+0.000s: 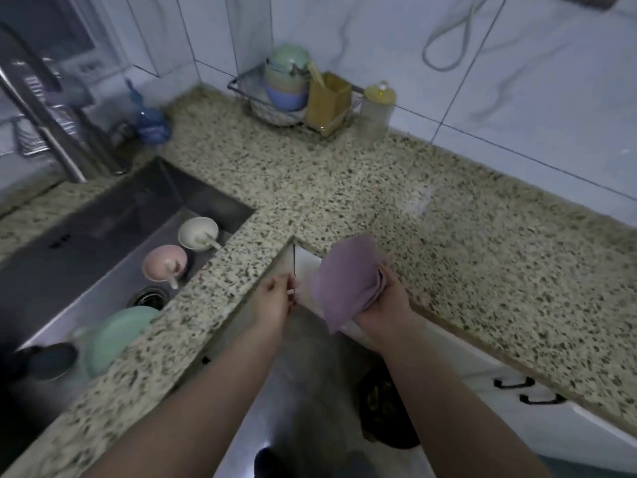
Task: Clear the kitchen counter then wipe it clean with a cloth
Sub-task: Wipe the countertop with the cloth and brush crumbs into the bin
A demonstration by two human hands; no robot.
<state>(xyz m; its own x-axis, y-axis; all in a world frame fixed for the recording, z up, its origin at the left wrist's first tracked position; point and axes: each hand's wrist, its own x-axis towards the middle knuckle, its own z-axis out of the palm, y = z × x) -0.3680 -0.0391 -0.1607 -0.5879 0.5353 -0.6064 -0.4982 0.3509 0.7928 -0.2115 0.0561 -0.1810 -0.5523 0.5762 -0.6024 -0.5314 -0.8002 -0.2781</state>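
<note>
My right hand (386, 303) grips a folded purple cloth (346, 276) just off the inner corner of the speckled granite counter (344, 188). The cloth hangs partly over the counter's front edge. My left hand (274, 300) hovers beside it, below the counter edge, with fingers loosely curled; it seems to hold nothing. In the sink (103, 236) lie a white bowl (198, 232) and a pink bowl (165, 262), each with a spoon, a green plate (117, 334) and a dark pot (51, 360).
A wire rack (293, 98) with stacked bowls and a wooden chopstick box stands in the back corner, a yellow-lidded jar (377, 112) beside it. A blue bottle (151, 124) and a faucet (41, 108) sit behind the sink. White cabinet doors (517, 395) lie below the counter at right.
</note>
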